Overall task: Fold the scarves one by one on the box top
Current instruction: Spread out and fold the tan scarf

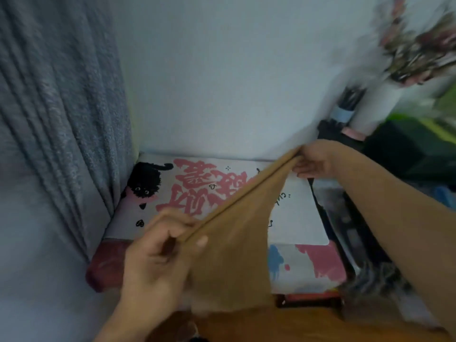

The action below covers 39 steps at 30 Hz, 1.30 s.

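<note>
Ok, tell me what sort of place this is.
Probably a corner of a home, perhaps a bedroom: a grey curtain hangs beside a plain wall, and a printed box top serves as the surface, with blurred clutter at right.

A scarf (232, 243) stretches above a box (296, 218); curtain (56, 119) on the left, wall (222, 70) behind, clutter (407, 144) on the right.

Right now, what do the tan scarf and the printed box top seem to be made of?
The tan scarf, pinched by the left hand and the right hand, looks like thin, soft, matte woven cloth: it drapes and gathers into folds along the stretched edge. The box top looks like smooth white printed card or coated fabric: flat, with pink characters and a black cat; which one, I cannot tell.
</note>
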Motion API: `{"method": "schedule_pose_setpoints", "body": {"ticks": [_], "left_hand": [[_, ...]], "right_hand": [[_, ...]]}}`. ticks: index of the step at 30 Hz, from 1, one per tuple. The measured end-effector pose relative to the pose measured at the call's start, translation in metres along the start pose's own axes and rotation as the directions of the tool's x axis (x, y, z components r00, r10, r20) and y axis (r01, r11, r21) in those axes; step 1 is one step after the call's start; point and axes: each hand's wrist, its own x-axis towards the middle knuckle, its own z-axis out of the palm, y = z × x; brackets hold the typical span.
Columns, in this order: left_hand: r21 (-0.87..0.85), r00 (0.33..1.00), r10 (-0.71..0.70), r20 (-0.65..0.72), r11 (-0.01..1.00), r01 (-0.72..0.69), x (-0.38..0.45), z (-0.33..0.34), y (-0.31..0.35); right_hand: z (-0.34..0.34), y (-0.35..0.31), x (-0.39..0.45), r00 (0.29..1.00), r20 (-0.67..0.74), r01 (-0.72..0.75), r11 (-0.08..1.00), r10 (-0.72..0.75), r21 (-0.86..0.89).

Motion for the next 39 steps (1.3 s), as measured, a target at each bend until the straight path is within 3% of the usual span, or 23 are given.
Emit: {"method": "schedule_pose_setpoints", "body": {"ticks": [4, 9, 11, 14, 17, 25, 28, 31, 33, 36, 39], "left_hand": [[-0.162, 0.993, 0.049, -0.107, 0.985, -0.066, -0.006, 0.002, 0.074], [-0.196, 0.99, 0.089, -0.108, 0.975, -0.108, 0.015, -0.02, 0.158], [-0.205, 0.992, 0.045, -0.118, 0.976, -0.069, 0.028, -0.025, 0.175], [-0.2, 0.986, -0.104, -0.133, 0.977, 0.076, 0.044, -0.026, 0.181], [-0.176, 0.975, -0.205, -0.087, 0.966, 0.188, 0.048, -0.022, 0.178], [-0.051, 0.968, -0.234, -0.095, 0.972, 0.23, 0.036, -0.021, 0.19], [0.008, 0.967, -0.225, -0.122, 0.974, 0.228, 0.036, -0.019, 0.194], [0.042, 0.971, -0.204, -0.125, 0.977, 0.211, 0.035, -0.018, 0.198], [0.019, 0.975, -0.184, -0.121, 0.982, 0.188, 0.033, -0.023, 0.199], [-0.017, 0.984, -0.169, -0.056, 0.986, 0.168, 0.029, -0.034, 0.196], [-0.063, 0.984, -0.178, 0.028, 0.982, 0.18, 0.022, -0.038, 0.191]], "right_hand": [[-0.044, -0.008, -0.086, 0.986, 0.059, 0.131, 0.949, -0.155, 0.288], [-0.093, -0.03, -0.184, 0.934, -0.015, 0.299, 0.758, -0.357, 0.579], [-0.098, -0.034, -0.211, 0.923, -0.033, 0.34, 0.772, -0.384, 0.537], [-0.105, -0.023, -0.232, 0.937, -0.051, 0.342, 0.873, -0.347, 0.346], [-0.12, -0.009, -0.245, 0.945, -0.073, 0.316, 0.833, -0.319, 0.455], [-0.137, 0.017, -0.288, 0.881, 0.023, 0.374, 0.725, -0.472, 0.578], [-0.139, 0.03, -0.291, 0.848, 0.084, 0.482, 0.828, -0.523, 0.287], [-0.144, 0.042, -0.296, 0.816, -0.042, 0.576, 0.817, -0.576, -0.011], [-0.152, 0.052, -0.297, 0.744, -0.038, 0.668, 0.742, -0.667, 0.059], [-0.155, 0.071, -0.294, 0.605, 0.181, 0.692, 0.624, -0.776, 0.364], [-0.146, 0.079, -0.283, 0.571, 0.135, 0.667, 0.554, -0.81, 0.499]]}}
